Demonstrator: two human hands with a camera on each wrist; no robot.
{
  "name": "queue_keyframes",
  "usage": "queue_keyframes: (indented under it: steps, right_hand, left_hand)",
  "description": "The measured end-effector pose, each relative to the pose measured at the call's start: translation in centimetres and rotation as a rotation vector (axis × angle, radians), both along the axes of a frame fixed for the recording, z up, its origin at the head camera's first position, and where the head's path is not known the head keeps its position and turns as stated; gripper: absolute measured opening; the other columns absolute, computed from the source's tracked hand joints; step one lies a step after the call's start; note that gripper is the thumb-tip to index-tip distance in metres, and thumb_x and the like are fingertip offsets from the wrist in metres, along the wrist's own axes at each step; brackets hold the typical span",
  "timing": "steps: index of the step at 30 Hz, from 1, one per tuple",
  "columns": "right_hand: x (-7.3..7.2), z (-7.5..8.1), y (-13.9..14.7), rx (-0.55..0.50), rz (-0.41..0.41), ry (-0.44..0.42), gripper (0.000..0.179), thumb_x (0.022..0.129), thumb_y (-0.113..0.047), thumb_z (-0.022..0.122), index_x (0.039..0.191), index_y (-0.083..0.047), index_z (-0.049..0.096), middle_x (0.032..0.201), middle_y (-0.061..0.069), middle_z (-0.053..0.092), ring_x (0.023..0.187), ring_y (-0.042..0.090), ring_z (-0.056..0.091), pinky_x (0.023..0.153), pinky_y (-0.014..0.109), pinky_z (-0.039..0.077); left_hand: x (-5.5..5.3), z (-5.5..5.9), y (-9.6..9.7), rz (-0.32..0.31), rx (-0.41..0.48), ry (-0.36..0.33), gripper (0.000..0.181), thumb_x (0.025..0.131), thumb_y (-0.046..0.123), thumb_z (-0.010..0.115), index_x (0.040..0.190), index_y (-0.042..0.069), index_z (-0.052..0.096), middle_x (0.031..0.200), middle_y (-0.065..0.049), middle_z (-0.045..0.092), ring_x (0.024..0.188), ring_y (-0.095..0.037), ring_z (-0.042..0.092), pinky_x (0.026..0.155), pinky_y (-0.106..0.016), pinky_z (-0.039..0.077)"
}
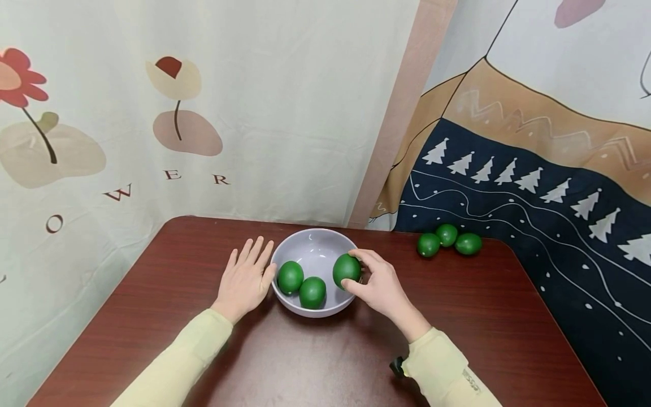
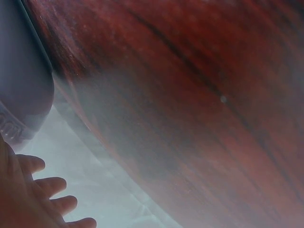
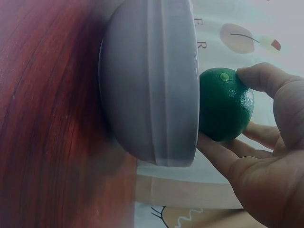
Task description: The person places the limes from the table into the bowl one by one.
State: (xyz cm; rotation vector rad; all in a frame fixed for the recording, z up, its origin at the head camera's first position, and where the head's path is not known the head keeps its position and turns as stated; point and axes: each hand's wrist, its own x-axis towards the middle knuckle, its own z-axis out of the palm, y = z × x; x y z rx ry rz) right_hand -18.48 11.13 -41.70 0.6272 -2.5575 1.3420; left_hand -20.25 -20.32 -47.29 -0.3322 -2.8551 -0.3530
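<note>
My right hand (image 1: 377, 282) pinches a green lime (image 1: 346, 270) between thumb and fingers, at the right rim of a pale lavender bowl (image 1: 317, 240). The right wrist view shows the held lime (image 3: 225, 107) level with the rim of the bowl (image 3: 152, 85). Inside the bowl, on its left side, lie two more limes, one lime (image 1: 290, 277) next to another lime (image 1: 312, 292). With fingers straight and spread, my left hand (image 1: 246, 280) rests against the bowl's left side. Its fingertips show low in the left wrist view, just below the bowl (image 2: 23, 71).
Three more limes (image 1: 446, 235) sit grouped at the back right of the dark red wooden table (image 1: 458, 316). Behind the table's back edge hang a pale printed curtain (image 1: 285, 113) and a navy cloth with white trees (image 1: 488, 198).
</note>
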Motion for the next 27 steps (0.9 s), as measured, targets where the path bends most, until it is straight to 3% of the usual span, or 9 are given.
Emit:
queue_keyframes:
  steps: [11, 21, 27]
  right_hand:
    - [-0.2, -0.2, -0.7, 0.044, 0.052, 0.011, 0.050, 0.078, -0.008, 0.085, 0.124, -0.002, 0.068, 0.118, 0.011, 0.067, 0.096, 0.023, 0.069, 0.086, 0.041, 0.062]
    - [-0.3, 0.1, -1.5, 0.136, 0.067, -0.049, 0.050, 0.080, -0.013, 0.083, 0.126, -0.002, 0.067, 0.123, 0.012, 0.066, 0.100, 0.024, 0.068, 0.088, 0.039, 0.061]
    - [-0.3, 0.1, -1.9, 0.180, 0.087, -0.036, 0.049, 0.079, -0.012, 0.084, 0.123, -0.001, 0.067, 0.123, 0.012, 0.067, 0.101, 0.025, 0.067, 0.087, 0.041, 0.061]
  left_hand:
    - [0.1, 0.0, 0.0, -0.001, 0.000, -0.002, 0.058, 0.111, 0.040, 0.037, 0.160, 0.010, 0.039, 0.166, -0.017, 0.034, 0.155, -0.039, 0.024, 0.123, -0.062, 0.019]
    - [0.1, 0.0, -0.1, -0.001, 0.004, 0.001, 0.058, 0.110, 0.040, 0.037, 0.160, 0.010, 0.039, 0.165, -0.017, 0.035, 0.154, -0.040, 0.027, 0.123, -0.062, 0.019]
    - [0.1, 0.2, 0.0, -0.005, 0.012, -0.004, 0.058, 0.110, 0.040, 0.037, 0.160, 0.010, 0.040, 0.166, -0.018, 0.034, 0.155, -0.040, 0.026, 0.124, -0.062, 0.018]
